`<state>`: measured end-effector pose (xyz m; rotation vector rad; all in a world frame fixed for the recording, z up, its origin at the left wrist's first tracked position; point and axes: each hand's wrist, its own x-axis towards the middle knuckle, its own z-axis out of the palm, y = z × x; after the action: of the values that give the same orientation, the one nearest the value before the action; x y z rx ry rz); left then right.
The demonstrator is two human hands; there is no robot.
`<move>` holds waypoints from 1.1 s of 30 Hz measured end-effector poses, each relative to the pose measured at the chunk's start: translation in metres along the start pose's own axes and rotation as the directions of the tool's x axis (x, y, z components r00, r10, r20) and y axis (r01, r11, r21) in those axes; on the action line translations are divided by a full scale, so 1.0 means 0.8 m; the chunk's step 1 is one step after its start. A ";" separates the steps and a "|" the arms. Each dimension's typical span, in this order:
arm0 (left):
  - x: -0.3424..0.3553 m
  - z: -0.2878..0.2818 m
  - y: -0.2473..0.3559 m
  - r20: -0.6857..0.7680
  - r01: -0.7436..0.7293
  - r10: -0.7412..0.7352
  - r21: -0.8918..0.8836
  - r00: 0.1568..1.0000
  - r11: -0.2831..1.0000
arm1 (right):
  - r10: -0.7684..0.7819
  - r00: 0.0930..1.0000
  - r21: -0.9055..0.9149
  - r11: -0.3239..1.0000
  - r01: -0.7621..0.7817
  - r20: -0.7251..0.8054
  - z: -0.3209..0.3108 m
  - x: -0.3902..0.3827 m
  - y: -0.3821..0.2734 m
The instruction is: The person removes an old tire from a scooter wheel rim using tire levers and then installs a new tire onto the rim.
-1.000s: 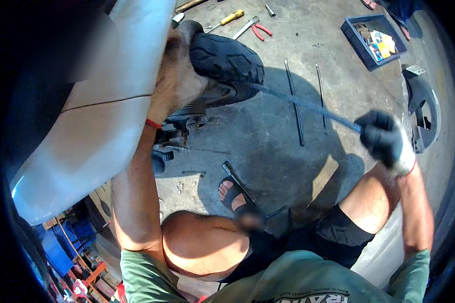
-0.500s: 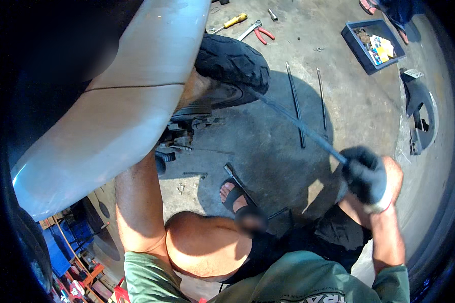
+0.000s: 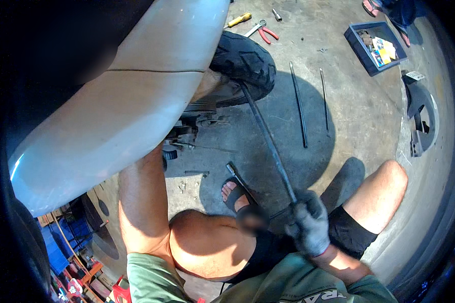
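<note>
Head view: concrete floor, partly sunlit, partly shaded — the gloved right hand grips a long metal bar, its far end at the side of the black tyre, beside a pale body panel; left hand mostly hidden, its grip impossible to tell — slim rods, red-handled pliers and a blue-grey crate lie beyond; blue clutter at lower left

The gloved right hand now sits close before the green shirt, drawn in from beside the right knee, which shows uncovered. The pry bar in its grip now runs steeply down from the tire instead of slanting out rightward. The pale body panel hides more of the left hand.
</note>
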<state>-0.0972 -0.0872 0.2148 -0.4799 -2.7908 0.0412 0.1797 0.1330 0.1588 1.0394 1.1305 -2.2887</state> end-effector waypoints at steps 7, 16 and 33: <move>-0.009 0.016 -0.034 -0.062 -0.090 0.091 0.019 0.994 0.996 | 0.052 0.984 -0.108 0.994 -0.034 0.171 -0.027 0.018 -0.070; -0.013 0.031 -0.028 -0.132 -0.114 0.113 -0.002 0.985 0.994 | -0.003 1.000 -0.206 0.979 0.008 0.023 -0.020 0.017 -0.051; -0.029 0.028 -0.019 -0.140 -0.145 0.163 0.132 0.977 0.981 | -0.042 0.977 -0.874 0.441 0.204 0.207 -0.009 0.110 -0.322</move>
<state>-0.0880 -0.1087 0.1879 -0.6405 -2.5804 0.1998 -0.0316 0.2924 0.2216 0.3147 2.0401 -1.3632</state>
